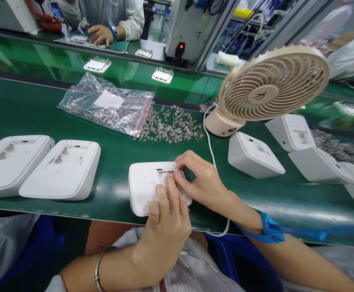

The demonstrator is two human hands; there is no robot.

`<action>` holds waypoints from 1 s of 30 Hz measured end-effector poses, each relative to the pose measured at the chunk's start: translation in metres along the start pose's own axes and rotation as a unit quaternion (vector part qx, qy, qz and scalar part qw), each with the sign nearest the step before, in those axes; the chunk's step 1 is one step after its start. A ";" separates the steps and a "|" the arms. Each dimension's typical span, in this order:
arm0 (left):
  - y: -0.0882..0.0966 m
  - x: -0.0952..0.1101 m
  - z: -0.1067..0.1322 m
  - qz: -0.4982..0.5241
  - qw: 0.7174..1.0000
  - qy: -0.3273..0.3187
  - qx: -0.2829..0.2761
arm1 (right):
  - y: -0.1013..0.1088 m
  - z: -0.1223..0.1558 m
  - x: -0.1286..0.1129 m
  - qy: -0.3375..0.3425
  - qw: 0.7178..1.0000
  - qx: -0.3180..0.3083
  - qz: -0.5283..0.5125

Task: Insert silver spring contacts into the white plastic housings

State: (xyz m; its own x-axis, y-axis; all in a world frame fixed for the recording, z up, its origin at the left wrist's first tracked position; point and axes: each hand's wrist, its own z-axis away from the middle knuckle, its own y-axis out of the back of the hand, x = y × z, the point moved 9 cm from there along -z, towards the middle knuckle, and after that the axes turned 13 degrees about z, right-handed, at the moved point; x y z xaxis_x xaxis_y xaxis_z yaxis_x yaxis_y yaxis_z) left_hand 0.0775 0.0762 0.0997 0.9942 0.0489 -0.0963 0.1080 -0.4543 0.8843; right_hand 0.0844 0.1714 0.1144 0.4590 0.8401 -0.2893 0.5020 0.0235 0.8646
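One white housing [145, 190] lies partly beneath the left hand [169, 227].

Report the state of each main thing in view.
Left hand: fingers against white box
Right hand: on same box, grip unclear
White box: uncovered recess facing up
Metal clips: loose, scattered
Plastic bag: lying, partly filled
Fan: standing, spinning unclear
Left-side boxes: lying, recesses uncovered

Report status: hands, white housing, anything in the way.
Left hand, right hand both on white housing. Housing recess-side up, partly covered. White cable passes beneath right forearm.
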 end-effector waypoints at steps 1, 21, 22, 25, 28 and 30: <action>0.001 -0.001 0.000 0.003 1.000 0.002 0.002 | 0.000 -0.002 0.003 -0.014 1.000 0.003 -0.010; -0.019 -0.111 -0.012 0.018 0.991 0.130 0.016 | 0.073 0.114 0.166 -0.340 0.876 0.118 0.319; -0.022 -0.102 -0.010 0.021 0.995 0.099 0.026 | 0.072 0.112 0.165 -0.345 0.871 0.119 0.329; -0.027 -0.091 -0.005 0.025 0.997 0.045 0.063 | 0.072 0.108 0.159 -0.337 0.866 0.134 0.344; -0.022 -0.089 -0.005 0.004 0.995 0.020 0.096 | 0.079 0.106 0.139 -0.300 0.878 0.173 0.330; -0.014 -0.082 -0.006 -0.002 0.994 -0.001 0.112 | 0.086 0.103 0.110 -0.249 0.893 0.207 0.314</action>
State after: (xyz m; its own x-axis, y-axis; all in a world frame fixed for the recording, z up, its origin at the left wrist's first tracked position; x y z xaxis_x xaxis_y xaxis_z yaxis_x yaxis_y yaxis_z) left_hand -0.0060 0.0837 0.0982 0.9936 0.0493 -0.1014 0.1093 -0.6412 0.7595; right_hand 0.2530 0.2102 0.1144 0.9620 0.2703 -0.0372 0.2123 -0.6557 0.7245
